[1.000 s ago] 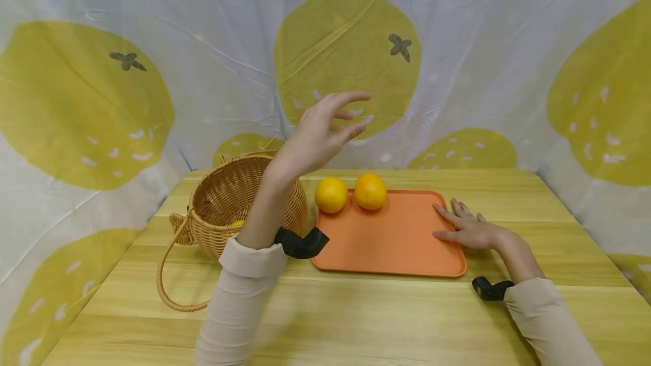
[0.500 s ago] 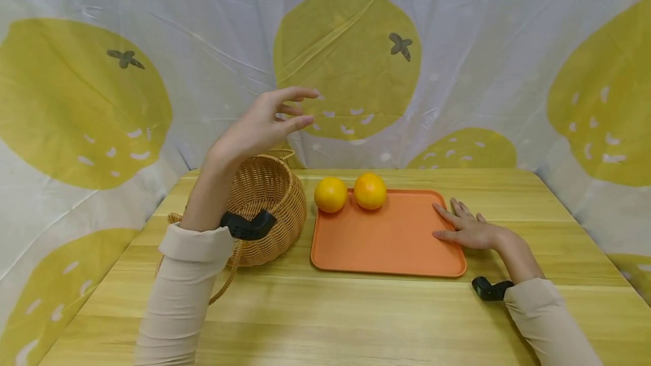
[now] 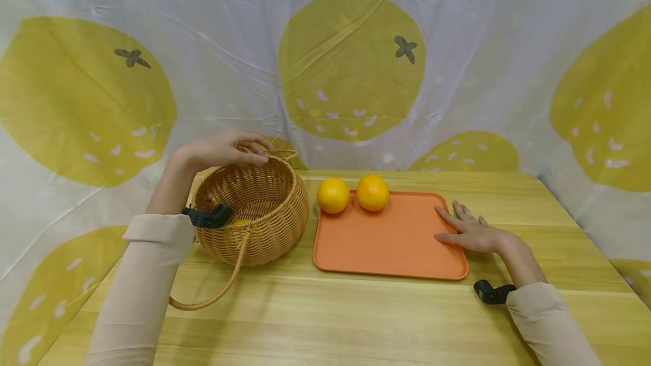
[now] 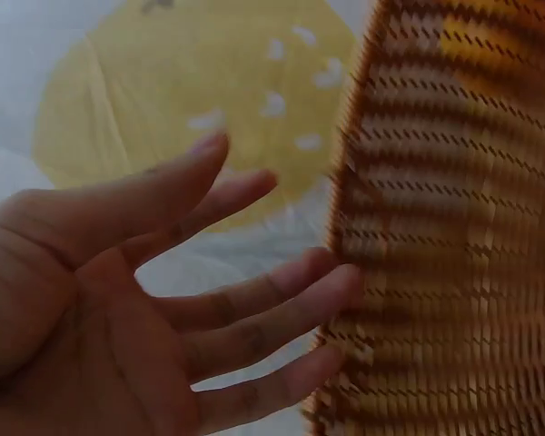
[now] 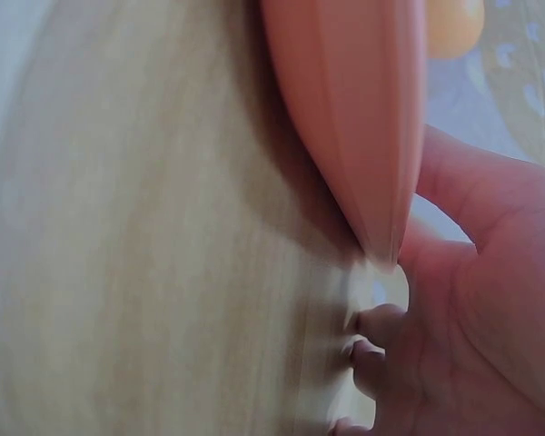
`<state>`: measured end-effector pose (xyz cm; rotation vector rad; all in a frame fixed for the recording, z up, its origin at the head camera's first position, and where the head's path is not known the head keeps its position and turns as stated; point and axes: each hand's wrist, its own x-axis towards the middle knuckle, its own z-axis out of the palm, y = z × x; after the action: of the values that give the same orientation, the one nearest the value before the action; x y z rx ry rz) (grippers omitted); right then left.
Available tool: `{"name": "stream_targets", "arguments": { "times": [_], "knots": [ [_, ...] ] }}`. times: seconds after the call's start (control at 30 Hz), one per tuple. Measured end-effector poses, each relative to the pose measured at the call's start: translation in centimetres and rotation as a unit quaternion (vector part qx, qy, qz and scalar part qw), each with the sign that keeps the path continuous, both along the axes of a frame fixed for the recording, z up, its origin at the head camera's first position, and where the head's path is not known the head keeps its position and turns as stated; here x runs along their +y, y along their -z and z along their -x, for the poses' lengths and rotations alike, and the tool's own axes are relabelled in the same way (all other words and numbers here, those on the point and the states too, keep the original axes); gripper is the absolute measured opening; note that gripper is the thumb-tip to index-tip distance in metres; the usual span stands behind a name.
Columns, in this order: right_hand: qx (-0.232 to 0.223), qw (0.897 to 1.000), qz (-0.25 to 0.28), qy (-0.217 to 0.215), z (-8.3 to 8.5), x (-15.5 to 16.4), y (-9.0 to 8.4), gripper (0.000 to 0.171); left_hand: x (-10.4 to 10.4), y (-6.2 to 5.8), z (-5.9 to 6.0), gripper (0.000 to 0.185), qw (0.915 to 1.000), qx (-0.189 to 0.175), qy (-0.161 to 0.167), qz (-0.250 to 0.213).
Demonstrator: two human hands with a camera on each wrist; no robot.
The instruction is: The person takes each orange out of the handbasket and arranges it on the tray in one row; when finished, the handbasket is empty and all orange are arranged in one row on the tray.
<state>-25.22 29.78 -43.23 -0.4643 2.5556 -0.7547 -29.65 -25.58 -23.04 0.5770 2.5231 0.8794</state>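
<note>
My left hand (image 3: 221,151) hangs over the wicker basket (image 3: 277,230), fingers loosely bent and holding nothing. In the left wrist view, the fingertips overlap the woven wall (image 4: 436,245). A bit of something yellow (image 3: 241,223) shows inside the basket, mostly hidden by the near rim. To the right lies an orange tray (image 3: 386,242). Two oranges sit by its far left corner: one orange (image 3: 333,195) at the corner, another orange (image 3: 373,192) on the far edge. My right hand (image 3: 470,231) rests at the tray's right edge, thumb and forefinger over the rim, other fingers spread beyond it.
The basket's handle (image 3: 231,284) droops onto the wooden table (image 3: 356,321) in front of it. A white cloth (image 3: 224,72) printed with big yellow fruit hangs behind and along both sides. Each wrist carries a black camera (image 3: 492,292).
My left hand has swept left from in front of the backdrop and then dropped to the basket's opening. The right hand, tray and oranges stay in place.
</note>
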Motion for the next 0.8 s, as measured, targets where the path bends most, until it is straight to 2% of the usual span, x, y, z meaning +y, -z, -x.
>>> {"name": "stream_targets", "arguments": {
  "times": [0.1, 0.2, 0.47, 0.57, 0.67, 0.8],
  "knots": [
    [-0.005, 1.000, -0.004, 0.003, -0.5, -0.4, -0.7, 0.098, -0.9, 1.7, 1.3, 0.044, 0.9975, -0.062, 0.018, 0.029],
    [-0.006, 1.000, -0.007, 0.002, -0.4, -0.4, -0.6, 0.101, -1.5, 3.0, 2.3, 0.044, 0.9928, -0.101, 0.041, 0.050],
    [0.012, 1.000, -0.013, 0.001, 1.3, 1.0, 2.3, 0.118, -1.6, 4.2, 3.8, 0.049, 0.9787, -0.166, 0.053, 0.108],
    [0.013, 1.000, -0.014, -0.002, 1.6, 1.2, 2.6, 0.118, -1.7, 4.8, 4.2, 0.052, 0.9684, -0.215, 0.055, 0.114],
    [0.011, 1.000, -0.012, -0.002, 1.6, 1.2, 2.7, 0.119, -1.8, 5.5, 4.5, 0.056, 0.9535, -0.267, 0.068, 0.122],
    [0.013, 1.000, -0.013, -0.001, 1.5, 1.3, 2.6, 0.119, -1.7, 6.4, 4.8, 0.054, 0.9350, -0.316, 0.111, 0.115]
  ]
}}
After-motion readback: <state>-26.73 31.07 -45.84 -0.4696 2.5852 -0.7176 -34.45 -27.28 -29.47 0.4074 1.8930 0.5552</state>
